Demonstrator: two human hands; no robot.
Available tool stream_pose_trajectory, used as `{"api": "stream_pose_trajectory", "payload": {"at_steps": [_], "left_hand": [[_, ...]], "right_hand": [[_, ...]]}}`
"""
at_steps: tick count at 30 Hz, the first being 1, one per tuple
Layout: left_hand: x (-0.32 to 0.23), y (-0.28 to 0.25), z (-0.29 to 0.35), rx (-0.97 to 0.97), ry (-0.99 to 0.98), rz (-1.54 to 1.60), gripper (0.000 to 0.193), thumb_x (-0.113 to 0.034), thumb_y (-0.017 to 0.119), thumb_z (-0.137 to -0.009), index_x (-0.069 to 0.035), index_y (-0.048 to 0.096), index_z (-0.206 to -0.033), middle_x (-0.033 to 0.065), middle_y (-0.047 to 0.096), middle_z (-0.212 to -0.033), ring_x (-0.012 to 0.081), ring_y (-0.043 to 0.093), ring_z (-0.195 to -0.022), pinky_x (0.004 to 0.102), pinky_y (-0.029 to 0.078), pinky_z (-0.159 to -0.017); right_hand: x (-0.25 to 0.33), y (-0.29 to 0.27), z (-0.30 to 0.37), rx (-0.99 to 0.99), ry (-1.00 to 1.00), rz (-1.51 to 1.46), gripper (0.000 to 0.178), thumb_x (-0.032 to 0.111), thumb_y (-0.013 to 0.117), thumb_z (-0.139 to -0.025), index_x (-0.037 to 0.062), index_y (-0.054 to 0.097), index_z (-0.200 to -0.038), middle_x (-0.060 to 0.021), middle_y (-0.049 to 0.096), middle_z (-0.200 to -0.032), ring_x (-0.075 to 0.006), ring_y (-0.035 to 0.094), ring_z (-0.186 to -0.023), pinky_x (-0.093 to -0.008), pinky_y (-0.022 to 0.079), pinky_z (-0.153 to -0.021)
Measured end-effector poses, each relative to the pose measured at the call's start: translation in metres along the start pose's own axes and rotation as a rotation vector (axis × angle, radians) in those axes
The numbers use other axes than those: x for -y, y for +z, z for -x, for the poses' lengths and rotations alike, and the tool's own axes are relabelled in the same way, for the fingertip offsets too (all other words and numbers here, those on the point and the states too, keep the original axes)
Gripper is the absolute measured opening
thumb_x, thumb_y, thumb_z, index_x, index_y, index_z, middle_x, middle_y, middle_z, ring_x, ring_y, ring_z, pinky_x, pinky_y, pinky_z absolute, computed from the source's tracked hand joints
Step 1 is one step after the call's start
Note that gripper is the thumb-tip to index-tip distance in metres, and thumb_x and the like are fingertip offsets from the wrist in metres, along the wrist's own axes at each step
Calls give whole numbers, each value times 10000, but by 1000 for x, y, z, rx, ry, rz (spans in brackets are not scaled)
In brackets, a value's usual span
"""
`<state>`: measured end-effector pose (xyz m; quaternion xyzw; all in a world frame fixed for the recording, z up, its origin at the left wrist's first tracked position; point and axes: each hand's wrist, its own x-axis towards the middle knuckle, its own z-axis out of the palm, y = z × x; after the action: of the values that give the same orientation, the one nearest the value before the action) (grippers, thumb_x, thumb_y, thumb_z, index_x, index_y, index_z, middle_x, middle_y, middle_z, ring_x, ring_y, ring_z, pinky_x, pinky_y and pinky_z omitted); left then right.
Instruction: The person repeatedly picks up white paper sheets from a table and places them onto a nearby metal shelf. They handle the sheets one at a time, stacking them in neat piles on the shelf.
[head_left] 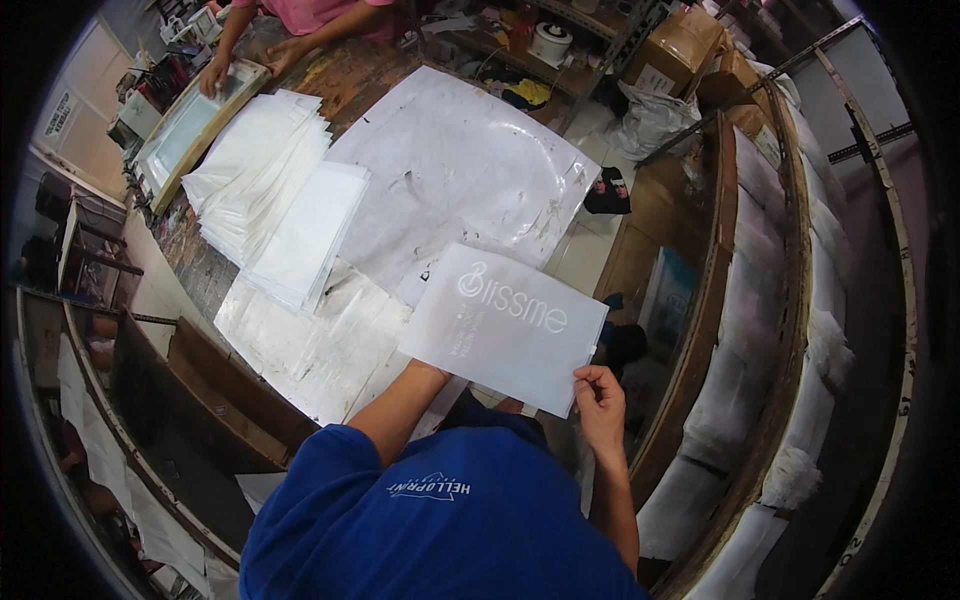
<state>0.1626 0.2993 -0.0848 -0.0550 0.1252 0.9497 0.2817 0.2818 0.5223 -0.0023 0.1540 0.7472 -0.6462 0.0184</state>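
A frosted, translucent plastic bag (505, 355) with white printing is held in front of me above the table's near edge. My right hand (597, 400) is closed in a pinch on its lower right corner. My left hand (430, 371) reaches beneath the bag's left end; the bag covers its fingers, so their grip is hidden. Beyond my left hand lies a fanned stack of similar blank bags (262, 180), with a few more bags (310, 230) at its near side.
White sheeting (450, 150) covers much of the worktable. Across it, a person in pink (318, 20) has both hands at a wooden-framed screen (195, 130). Racks (790, 330) holding white bags rise at my right. A shelf unit (215, 390) stands at the left.
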Motion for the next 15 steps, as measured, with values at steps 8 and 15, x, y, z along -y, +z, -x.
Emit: {"api": "stream_pose_trajectory", "payload": {"at_steps": [8,15], "left_hand": [[-6,4,-4,3,17,119,440,-381,453,-951,-39,563,-1205,126,626,-1133,246,590,-1054,408,460,-947],[-9,2,-5,-13,38,163,454,-401,440,-953,-40,579,-1190,131,638,-1111,247,605,-1031,416,464,-948]], "right_hand": [[3,-2,-10,-8,-28,31,102,11,540,-896,13,593,-983,49,537,-788,-22,457,-670,-180,373,-603],[9,-4,-20,1,-54,93,110,17,535,-901,7,600,-989,47,535,-762,-22,459,-659,-186,374,-585]]}}
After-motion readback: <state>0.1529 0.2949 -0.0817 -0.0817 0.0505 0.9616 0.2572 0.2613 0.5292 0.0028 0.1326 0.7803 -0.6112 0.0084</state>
